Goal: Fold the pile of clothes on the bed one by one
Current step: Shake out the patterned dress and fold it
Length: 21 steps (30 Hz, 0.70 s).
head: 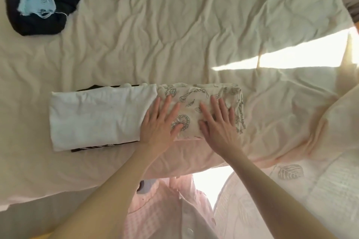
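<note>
Cream cotton with a dark line-drawn print, the folded garment (204, 103) lies on the bed (194, 35) near its front edge, directly in front of me; its left edge sits just beside a folded white garment (97, 116), which rests on top of something dark and striped (101, 146) that shows only at the edges. My left hand (163, 122) lies flat on the printed piece with fingers spread and straight, its outer fingers reaching the seam where the two folded pieces meet; my right hand (217, 122) lies flat beside it, fingers likewise spread, pressing the right half; neither hand pinches or curls round anything. I judge this fold as good as finished and the palms as only smoothing it down. The cloth looks thin, soft and light, with no stiffness of its own; it will slump and slide open if lifted by one corner, so I would slip flat fingers under both short ends and carry it level, or leave it where it lies. Well apart, at the far left corner of the bed, a heap of dark clothes (38, 6) with a pale blue knitted piece (37, 0) tangled in it waits unfolded; that heap is equally limp and should be taken one piece at a time.
</note>
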Available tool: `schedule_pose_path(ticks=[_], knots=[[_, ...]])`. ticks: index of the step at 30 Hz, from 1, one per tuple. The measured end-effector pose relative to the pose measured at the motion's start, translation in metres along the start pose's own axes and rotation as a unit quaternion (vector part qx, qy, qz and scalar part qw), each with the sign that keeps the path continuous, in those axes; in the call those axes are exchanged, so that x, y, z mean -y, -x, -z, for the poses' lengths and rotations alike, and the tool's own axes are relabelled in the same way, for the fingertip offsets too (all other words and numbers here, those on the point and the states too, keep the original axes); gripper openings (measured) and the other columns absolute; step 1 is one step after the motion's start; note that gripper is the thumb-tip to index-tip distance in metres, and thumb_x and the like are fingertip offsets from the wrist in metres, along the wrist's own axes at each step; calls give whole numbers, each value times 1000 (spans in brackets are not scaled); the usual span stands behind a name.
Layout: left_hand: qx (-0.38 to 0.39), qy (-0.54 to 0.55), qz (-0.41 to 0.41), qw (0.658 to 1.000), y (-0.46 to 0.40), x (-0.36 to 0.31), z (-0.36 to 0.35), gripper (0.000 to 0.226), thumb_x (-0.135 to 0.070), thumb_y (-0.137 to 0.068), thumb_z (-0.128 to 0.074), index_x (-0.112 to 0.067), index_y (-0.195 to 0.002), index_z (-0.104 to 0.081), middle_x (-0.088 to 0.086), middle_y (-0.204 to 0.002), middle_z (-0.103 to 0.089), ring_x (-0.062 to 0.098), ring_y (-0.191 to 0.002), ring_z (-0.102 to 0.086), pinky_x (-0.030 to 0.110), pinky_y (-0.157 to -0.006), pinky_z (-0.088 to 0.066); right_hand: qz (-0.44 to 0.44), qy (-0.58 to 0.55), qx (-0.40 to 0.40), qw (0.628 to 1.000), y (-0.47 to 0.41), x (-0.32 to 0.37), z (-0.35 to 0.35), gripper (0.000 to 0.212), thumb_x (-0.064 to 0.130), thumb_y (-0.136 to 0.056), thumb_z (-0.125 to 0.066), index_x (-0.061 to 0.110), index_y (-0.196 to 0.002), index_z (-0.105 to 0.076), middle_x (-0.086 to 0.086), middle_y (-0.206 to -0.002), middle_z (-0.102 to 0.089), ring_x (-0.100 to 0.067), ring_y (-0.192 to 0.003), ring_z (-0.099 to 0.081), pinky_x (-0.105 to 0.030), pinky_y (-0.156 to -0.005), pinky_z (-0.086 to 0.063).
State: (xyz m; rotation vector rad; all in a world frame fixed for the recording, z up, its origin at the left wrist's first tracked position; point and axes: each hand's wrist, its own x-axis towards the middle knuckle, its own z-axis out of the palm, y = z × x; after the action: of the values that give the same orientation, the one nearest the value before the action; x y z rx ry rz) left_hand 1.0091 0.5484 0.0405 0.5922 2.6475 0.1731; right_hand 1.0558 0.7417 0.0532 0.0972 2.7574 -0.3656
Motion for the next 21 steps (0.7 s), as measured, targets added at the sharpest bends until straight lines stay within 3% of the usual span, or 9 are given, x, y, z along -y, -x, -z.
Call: schedule_pose_path(ticks=[2, 4, 8, 11, 15, 19, 21], knots=[[30, -12, 12, 999, -5, 2, -4, 64, -60, -93, -23, -36, -148, -1, -9, -153, 17, 24, -146, 4, 37, -116, -4, -11, 17, 34, 999, -9, -5, -2, 55, 46, -100, -29, 36, -148, -5, -4, -159, -1, -27, -147, 2, -49, -117, -1], [67, -16, 20, 997, -9, 0, 2, 65, -60, -93, -20, -37, -148, 5, -9, -153, 23, 23, -145, 11, 36, -116, 0, -11, 30, 52, 998, -15, -5, 7, 55, 47, -100, -28, 35, -150, -9, -4, -160, 0, -26, -147, 2, -49, -117, 0], [81, 15, -4, 997, 1, -6, 42, 59, -50, -97, -27, -25, -149, -17, 2, -159, -1, 22, -146, -1, 42, -115, -2, 9, 63, 53, 997, -8, 16, 39, 58, 48, -99, -27, 31, -151, -9, -3, -160, 4, -26, -146, 6, -48, -116, 10], [46, 33, -19, 998, 33, -7, 78, 51, -41, -100, -28, -21, -147, -25, 4, -158, -10, 18, -146, -4, 42, -116, 0, 13, 59, 28, 998, 13, 56, 63, 59, 43, -100, -30, 29, -151, -6, -3, -159, 5, -24, -146, 9, -48, -116, 10], [1, 54, -6, 999, 101, 11, 116, 49, -29, -101, -32, -20, -148, -25, 8, -157, -14, 22, -146, -8, 44, -117, -4, 14, -2, 6, 1000, 53, 127, 84, 57, 38, -99, -38, 27, -150, -17, -5, -159, -7, -23, -147, 2, -46, -116, 8], [-113, 118, 20, 986, 189, 62, 147, 40, -16, -94, -44, -11, -134, -51, 14, -144, -42, 29, -137, -35, 52, -112, -26, 101, -21, -16, 995, 96, 202, 96, 56, 36, -93, -54, 21, -145, -37, -10, -153, -30, -28, -144, -20, -52, -116, -8], [-150, 141, 58, 977, 231, 103, 159, 42, -18, -93, -38, -9, -130, -54, 15, -141, -46, 31, -133, -40, 53, -108, -32, 139, -30, -41, 989, 110, 243, 99, 56, 35, -90, -60, 18, -141, -43, -12, -149, -37, -31, -141, -28, -55, -114, -17]])
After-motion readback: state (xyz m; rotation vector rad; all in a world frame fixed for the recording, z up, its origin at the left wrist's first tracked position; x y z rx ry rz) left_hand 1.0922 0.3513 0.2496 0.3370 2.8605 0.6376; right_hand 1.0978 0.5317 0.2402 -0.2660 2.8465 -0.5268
